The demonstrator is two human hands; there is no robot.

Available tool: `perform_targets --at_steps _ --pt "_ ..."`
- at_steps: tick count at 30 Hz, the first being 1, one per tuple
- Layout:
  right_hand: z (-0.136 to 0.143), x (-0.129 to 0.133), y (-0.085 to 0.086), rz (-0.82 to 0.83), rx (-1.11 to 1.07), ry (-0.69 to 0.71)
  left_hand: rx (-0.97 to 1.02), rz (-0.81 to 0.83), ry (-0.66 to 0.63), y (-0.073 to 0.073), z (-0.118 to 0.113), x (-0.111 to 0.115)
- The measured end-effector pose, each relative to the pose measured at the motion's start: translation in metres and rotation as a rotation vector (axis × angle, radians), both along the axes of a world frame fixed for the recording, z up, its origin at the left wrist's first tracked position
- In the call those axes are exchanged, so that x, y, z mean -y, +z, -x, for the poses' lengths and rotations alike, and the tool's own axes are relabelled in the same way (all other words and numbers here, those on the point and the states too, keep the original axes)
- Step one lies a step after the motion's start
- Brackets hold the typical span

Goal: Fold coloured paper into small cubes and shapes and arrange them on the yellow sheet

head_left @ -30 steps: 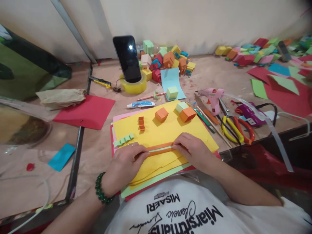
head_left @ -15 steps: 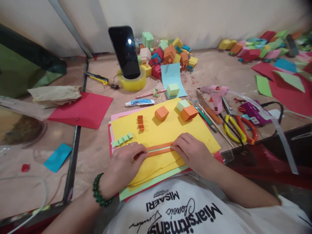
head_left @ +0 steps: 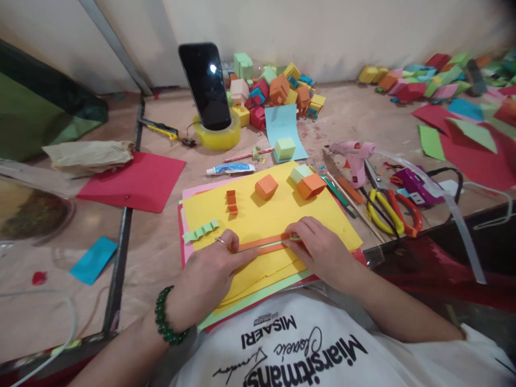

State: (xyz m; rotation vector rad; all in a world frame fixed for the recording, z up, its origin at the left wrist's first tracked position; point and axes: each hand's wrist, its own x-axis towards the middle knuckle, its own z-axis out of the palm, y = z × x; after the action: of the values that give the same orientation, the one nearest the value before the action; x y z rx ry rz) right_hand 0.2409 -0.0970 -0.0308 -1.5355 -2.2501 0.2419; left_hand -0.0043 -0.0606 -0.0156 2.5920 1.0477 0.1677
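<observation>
A long orange paper strip (head_left: 271,248) with a thin pale green line along its middle lies across the yellow sheet (head_left: 209,209). My left hand (head_left: 213,269) is closed on its left end, the thumb stretched along the lower edge. At the right end, my right hand (head_left: 318,248) pinches the strip between thumb and fingers. Beyond the hands sit an orange paper cube (head_left: 266,187) and an open orange paper box (head_left: 310,186) leaning on a pale green one. A folded green strip (head_left: 200,230) and a folded orange strip (head_left: 231,202) lie at the left.
A phone (head_left: 205,86) stands in a yellow tape roll (head_left: 220,137) before piled paper cubes (head_left: 279,88). To the right are a pink glue gun (head_left: 355,158), yellow-handled scissors (head_left: 382,215) and orange-handled pliers (head_left: 407,215). Red paper (head_left: 149,183) lies left.
My left thumb has slid right along the strip's lower edge, and the left fingers have curled at its left end. My right hand still pinches the right end.
</observation>
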Motion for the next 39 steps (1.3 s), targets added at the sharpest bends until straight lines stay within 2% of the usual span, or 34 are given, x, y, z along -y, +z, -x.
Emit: perform_targets --at_steps 6,11,13,16,17,19,21,24,27,32,39 --pt "-0.010 0.005 -0.003 0.083 -0.050 -0.091 -0.166 -0.082 -0.154 0.013 -0.002 0.002" --pt "-0.027 0.010 -0.005 0.126 -0.065 -0.137 -0.216 -0.174 -0.306 0.019 -0.005 0.001" --pt "-0.030 0.011 0.000 0.100 -0.055 -0.158 -0.207 -0.172 -0.318 0.019 -0.006 0.002" --pt "-0.025 0.013 0.016 -0.075 -0.007 -0.163 -0.216 -0.177 -0.319 0.018 -0.007 0.003" --pt "-0.020 0.013 0.023 -0.152 0.009 -0.128 -0.223 -0.186 -0.322 0.018 -0.008 0.003" --pt "-0.007 0.012 0.033 -0.246 0.041 0.033 -0.226 -0.208 -0.323 0.019 -0.009 0.004" --pt "0.008 0.010 0.035 -0.248 0.078 0.226 -0.226 -0.219 -0.318 0.019 -0.010 0.005" --pt "0.022 0.004 0.022 -0.196 0.133 0.398 -0.253 -0.217 -0.307 0.019 -0.011 0.007" --pt "0.022 0.001 0.006 -0.137 0.177 0.460 -0.282 -0.214 -0.309 0.020 -0.012 0.008" --pt "-0.003 0.009 -0.003 -0.065 0.133 0.390 -0.268 -0.223 -0.307 0.022 -0.008 0.010" --pt "-0.029 0.021 0.004 -0.086 0.094 0.243 -0.207 -0.192 -0.249 0.011 0.008 0.016"
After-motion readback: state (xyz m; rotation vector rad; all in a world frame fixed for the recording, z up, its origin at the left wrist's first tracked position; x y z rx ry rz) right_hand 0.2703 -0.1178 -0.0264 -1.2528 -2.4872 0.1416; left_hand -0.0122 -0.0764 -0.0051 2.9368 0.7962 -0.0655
